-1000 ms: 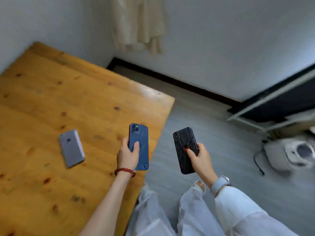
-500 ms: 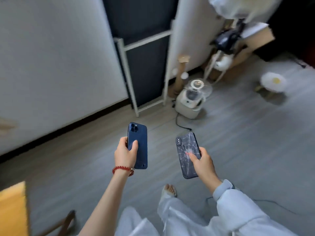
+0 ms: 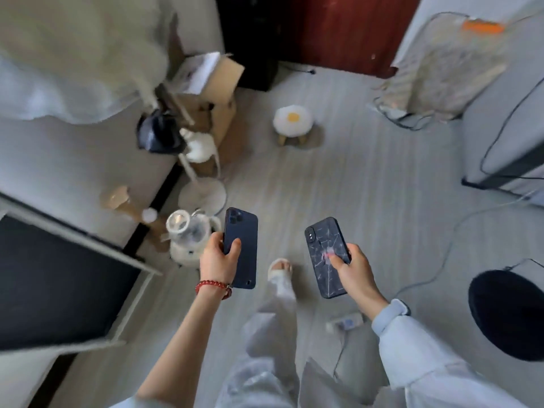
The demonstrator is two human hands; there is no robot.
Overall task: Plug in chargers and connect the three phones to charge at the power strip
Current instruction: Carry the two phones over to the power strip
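My left hand [image 3: 218, 259] grips a dark blue phone [image 3: 242, 245], held upright with its back and camera facing me. My right hand [image 3: 351, 267] holds a black phone [image 3: 326, 254] in a case with a cracked web pattern, back also toward me. Both phones hang above the grey floor in front of my legs. A white power strip [image 3: 347, 321] with a cable lies blurred on the floor below my right wrist. The third phone and any chargers are out of view.
A small blender-like appliance [image 3: 188, 234] and a white fan stand [image 3: 201, 195] sit on the floor to the left, near a cardboard box [image 3: 217, 86]. A fried-egg stool [image 3: 293, 122] stands ahead. A black round object [image 3: 509, 313] is at right. Cables cross the floor on the right.
My view has swung right, away from the wooden table and its grey phone, across the wall to the room's floor. Both hands keep their phones in the same grip.
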